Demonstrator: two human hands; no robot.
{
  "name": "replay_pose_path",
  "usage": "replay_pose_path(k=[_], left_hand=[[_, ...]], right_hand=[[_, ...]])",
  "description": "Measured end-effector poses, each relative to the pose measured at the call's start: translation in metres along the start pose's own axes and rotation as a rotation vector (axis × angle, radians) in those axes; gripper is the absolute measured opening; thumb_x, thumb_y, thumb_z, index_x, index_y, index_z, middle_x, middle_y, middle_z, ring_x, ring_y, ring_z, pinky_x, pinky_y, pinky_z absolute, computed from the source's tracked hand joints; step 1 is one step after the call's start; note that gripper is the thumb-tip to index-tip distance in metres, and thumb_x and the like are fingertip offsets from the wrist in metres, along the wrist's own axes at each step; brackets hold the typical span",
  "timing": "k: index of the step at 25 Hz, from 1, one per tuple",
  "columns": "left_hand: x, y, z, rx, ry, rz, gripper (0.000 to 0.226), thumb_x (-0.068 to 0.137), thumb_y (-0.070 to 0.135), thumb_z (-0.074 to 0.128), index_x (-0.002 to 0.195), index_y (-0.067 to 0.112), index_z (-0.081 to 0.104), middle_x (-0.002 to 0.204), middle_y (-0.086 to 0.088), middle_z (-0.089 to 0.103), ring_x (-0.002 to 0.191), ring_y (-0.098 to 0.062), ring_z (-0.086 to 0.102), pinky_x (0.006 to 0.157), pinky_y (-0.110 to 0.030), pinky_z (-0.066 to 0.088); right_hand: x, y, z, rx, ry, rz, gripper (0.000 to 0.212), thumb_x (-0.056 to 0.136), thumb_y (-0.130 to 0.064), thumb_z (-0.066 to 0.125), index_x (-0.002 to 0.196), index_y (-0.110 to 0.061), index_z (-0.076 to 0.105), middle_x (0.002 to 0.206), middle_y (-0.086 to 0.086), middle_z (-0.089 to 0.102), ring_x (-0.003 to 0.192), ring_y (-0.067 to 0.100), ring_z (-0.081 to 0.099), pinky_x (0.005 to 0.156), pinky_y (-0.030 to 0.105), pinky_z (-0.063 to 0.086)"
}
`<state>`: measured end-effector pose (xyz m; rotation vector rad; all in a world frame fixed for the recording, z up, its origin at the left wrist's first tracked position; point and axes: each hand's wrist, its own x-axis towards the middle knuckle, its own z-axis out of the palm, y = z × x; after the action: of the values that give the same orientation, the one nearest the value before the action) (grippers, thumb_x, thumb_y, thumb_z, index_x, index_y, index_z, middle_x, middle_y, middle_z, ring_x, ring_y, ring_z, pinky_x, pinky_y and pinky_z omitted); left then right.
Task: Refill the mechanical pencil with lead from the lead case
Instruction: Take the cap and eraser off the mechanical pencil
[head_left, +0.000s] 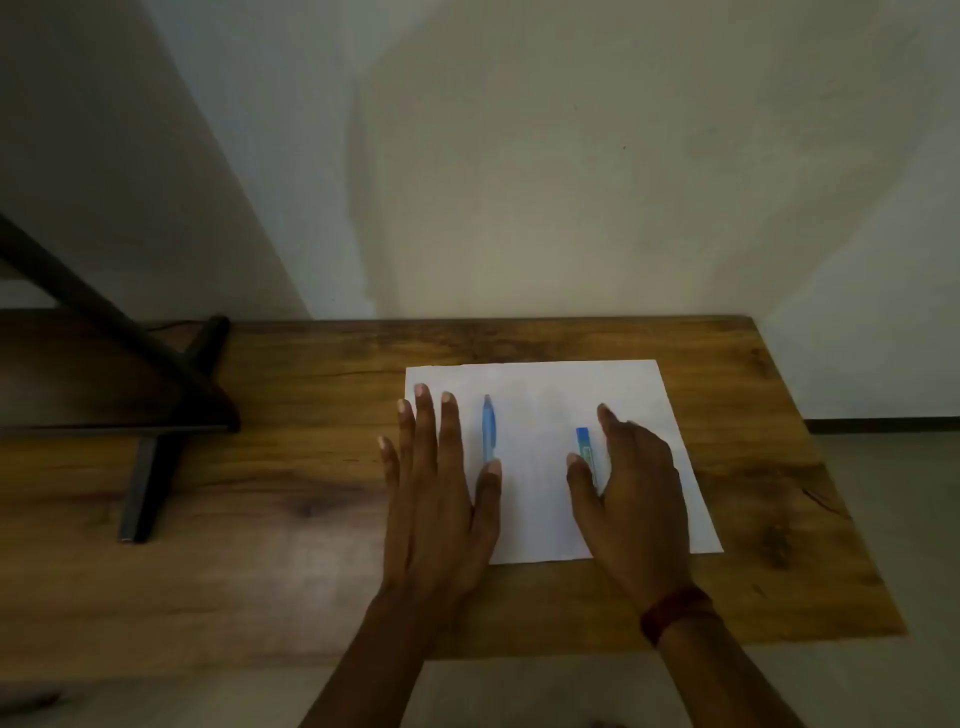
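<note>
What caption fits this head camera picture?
Two open hands, left and right, rest beside a blue pencil and lead case on white paper.

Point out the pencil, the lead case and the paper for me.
pencil (489, 428), head view, middle of the blue barrel
lead case (584, 441), head view, upper blue part
paper (540, 384), head view, bare top area

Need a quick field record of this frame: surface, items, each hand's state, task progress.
surface: wooden table with a white paper sheet on it
pencil: blue mechanical pencil lying on the sheet, left part
lead case: blue lead case lying on the sheet, right of the pencil
left hand: flat, open, thumb beside the pencil's near end
right hand: open, beside the lead case, not gripping
progress: nothing picked up yet
</note>
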<state>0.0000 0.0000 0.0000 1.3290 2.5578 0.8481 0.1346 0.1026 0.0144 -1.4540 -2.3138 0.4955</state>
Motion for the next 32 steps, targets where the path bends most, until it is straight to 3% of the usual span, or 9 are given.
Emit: replay_pose_path(k=[2,5,9,13,16,20,25,29,32], left_hand=[[0.003,0.001,0.001,-0.032,-0.006,-0.006,0.072,0.094,0.053,0.027,0.152,0.022,-0.002,0.161,-0.001,-0.013,0.147,-0.017,-0.016,0.118,-0.039,-0.012],[0.001,0.0,-0.005,-0.176,0.065,-0.094,0.055,0.094,0.034,0.044,0.143,0.012,0.037,0.152,-0.01,0.036,0.142,-0.028,0.03,0.12,-0.045,0.013],[0.001,-0.011,-0.016,-0.155,0.227,-0.051,0.031,0.086,0.006,0.066,0.117,0.003,0.063,0.113,-0.016,0.068,0.101,-0.031,0.066,0.087,-0.038,0.053],[0.004,-0.012,-0.022,-0.204,0.257,-0.047,0.021,0.082,0.01,0.071,0.103,0.006,0.069,0.092,-0.01,0.072,0.073,-0.016,0.066,0.06,-0.021,0.054],[0.011,-0.009,-0.023,-0.379,0.25,-0.153,0.012,0.085,0.025,0.067,0.092,0.017,0.072,0.081,0.004,0.072,0.067,-0.003,0.064,0.06,-0.006,0.046],[0.018,-0.008,-0.022,-0.554,0.132,-0.282,0.022,0.081,0.039,0.068,0.096,0.024,0.073,0.078,0.015,0.07,0.077,0.005,0.065,0.066,-0.01,0.053],[0.019,-0.017,-0.023,-0.698,0.089,-0.357,0.027,0.078,0.027,0.076,0.104,0.021,0.071,0.079,0.007,0.073,0.071,-0.004,0.07,0.065,-0.019,0.058],[0.019,-0.018,-0.022,-0.778,0.086,-0.374,0.019,0.081,0.018,0.073,0.099,0.024,0.071,0.077,0.009,0.074,0.076,-0.007,0.071,0.067,-0.019,0.058],[0.019,-0.017,-0.023,-0.789,0.059,-0.351,0.018,0.084,0.017,0.07,0.098,0.027,0.07,0.076,0.009,0.073,0.074,-0.008,0.07,0.065,-0.015,0.055]], right_hand=[[-0.001,-0.011,0.005,-0.011,0.061,-0.108,0.041,0.084,-0.034,0.067,0.119,-0.012,0.061,0.112,0.012,0.067,0.106,0.028,0.06,0.087,0.04,0.049],[-0.015,-0.038,0.016,0.01,0.013,-0.19,0.027,0.082,-0.044,0.066,0.086,-0.017,0.069,0.077,0.002,0.07,0.074,0.016,0.062,0.068,0.029,0.05],[-0.02,-0.058,0.03,-0.009,-0.155,-0.124,0.033,0.082,-0.054,0.062,0.076,-0.021,0.063,0.063,-0.006,0.062,0.054,0.005,0.047,0.052,0.016,0.037],[-0.017,-0.063,0.037,0.007,-0.201,-0.065,0.033,0.088,-0.053,0.053,0.084,-0.022,0.061,0.069,-0.008,0.059,0.059,0.004,0.049,0.055,0.015,0.039],[-0.017,-0.071,0.035,0.067,-0.187,-0.039,0.032,0.086,-0.05,0.059,0.08,-0.02,0.063,0.065,-0.007,0.058,0.056,0.005,0.048,0.054,0.012,0.034],[-0.024,-0.07,0.032,0.211,-0.108,-0.19,0.027,0.073,-0.036,0.079,0.068,-0.012,0.066,0.057,0.0,0.065,0.049,0.005,0.046,0.052,0.013,0.037],[-0.02,-0.064,0.027,0.283,-0.117,-0.321,0.024,0.072,-0.029,0.081,0.067,-0.011,0.067,0.057,0.001,0.065,0.049,0.008,0.052,0.051,0.022,0.048],[-0.011,-0.058,0.017,0.393,-0.21,-0.294,0.022,0.077,-0.043,0.07,0.074,-0.021,0.068,0.067,-0.011,0.067,0.058,0.007,0.059,0.057,0.017,0.051],[0.002,-0.054,0.011,0.55,-0.144,-0.179,0.005,0.082,-0.032,0.068,0.081,-0.029,0.066,0.072,-0.022,0.063,0.071,0.002,0.063,0.061,0.011,0.05]])
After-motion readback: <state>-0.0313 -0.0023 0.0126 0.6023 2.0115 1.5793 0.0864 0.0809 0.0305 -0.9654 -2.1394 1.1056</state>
